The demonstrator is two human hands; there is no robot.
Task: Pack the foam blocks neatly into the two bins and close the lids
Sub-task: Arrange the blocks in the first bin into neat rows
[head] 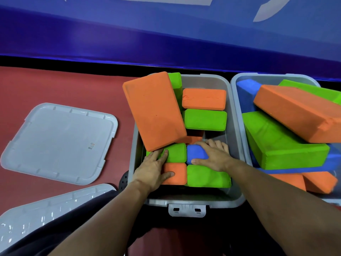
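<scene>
A grey lid lies on the red floor, its small sticker unreadable. Both forearms reach into the left bin. The left hand presses flat on an orange block, fingers straight. The right hand curls over a blue block, gripping it. The right bin holds jumbled blocks.

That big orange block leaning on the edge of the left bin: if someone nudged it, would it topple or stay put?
The big orange block is tilted, propped on the bin rim and lower blocks, so a nudge would probably slide or tip it. It looks like matte foam: likely light, grippy and slightly squashy.
</scene>
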